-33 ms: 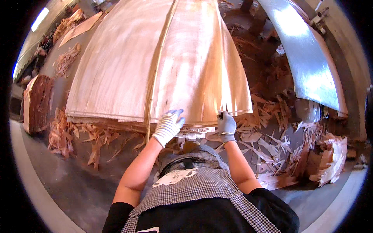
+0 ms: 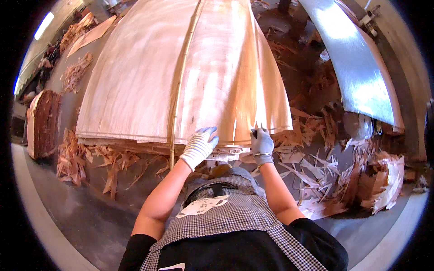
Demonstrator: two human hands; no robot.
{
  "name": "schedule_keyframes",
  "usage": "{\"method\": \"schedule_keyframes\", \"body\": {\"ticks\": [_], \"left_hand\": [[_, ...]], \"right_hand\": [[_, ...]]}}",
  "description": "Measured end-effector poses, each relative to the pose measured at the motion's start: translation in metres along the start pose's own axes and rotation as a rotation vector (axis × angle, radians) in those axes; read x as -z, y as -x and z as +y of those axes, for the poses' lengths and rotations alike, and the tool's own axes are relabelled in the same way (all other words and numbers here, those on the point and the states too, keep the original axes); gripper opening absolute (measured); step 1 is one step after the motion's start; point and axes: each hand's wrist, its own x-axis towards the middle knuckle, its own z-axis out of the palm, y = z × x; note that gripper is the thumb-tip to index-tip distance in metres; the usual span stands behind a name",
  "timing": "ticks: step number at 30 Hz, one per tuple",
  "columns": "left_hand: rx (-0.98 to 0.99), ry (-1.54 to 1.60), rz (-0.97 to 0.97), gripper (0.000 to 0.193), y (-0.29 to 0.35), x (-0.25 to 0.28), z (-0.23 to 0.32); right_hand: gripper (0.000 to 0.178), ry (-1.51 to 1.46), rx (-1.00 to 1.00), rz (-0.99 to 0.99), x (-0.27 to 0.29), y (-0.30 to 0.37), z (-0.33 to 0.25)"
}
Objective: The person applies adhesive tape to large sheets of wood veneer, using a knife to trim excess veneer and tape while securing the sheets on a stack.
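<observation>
At 6 o'clock on the wood sheet point(image 2: 135, 86), left hand point(image 2: 199, 147) looks loosely spread; right hand point(image 2: 262, 143) at 5 o'clock, can't tell if it's gripping.

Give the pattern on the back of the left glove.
Striped: white with thin yellowish bands on the left glove, best seen in the head view.
</observation>
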Motion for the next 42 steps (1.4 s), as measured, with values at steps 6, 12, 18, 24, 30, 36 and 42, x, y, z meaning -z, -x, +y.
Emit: {"method": "schedule_keyframes", "body": {"ticks": [6, 12, 18, 24, 30, 36, 42], "left_hand": [[0.320, 0.478, -0.068, 0.046, -0.052, 0.009, 0.040], [0.380, 1.023, 0.063, 0.036, -0.029, 0.123, -0.066], [0.565, 1.305, 0.109, 0.037, 0.001, 0.237, -0.225], [0.649, 1.227, 0.161, 0.042, 0.038, 0.269, -0.298], [0.706, 1.351, 0.156, 0.058, 0.079, 0.253, -0.347], [0.756, 1.604, 0.079, 0.048, 0.097, 0.184, -0.359], [0.811, 1.574, 0.027, 0.058, 0.147, 0.186, -0.385]], "right_hand": [[0.027, -1.359, -0.442, -0.596, -0.014, 0.000, -0.064], [0.022, -1.290, -0.325, -0.697, -0.042, 0.032, -0.080], [0.019, -0.909, 0.187, -1.077, -0.131, 0.085, -0.132], [0.030, -1.015, 0.008, -1.073, -0.189, 0.122, -0.235], [0.017, -0.865, -0.137, -0.253, -0.189, 0.144, -0.254], [0.012, -0.814, -0.140, -0.007, -0.149, 0.129, -0.215], [0.022, -1.040, -0.578, -0.219, -0.074, 0.085, -0.246]]}}
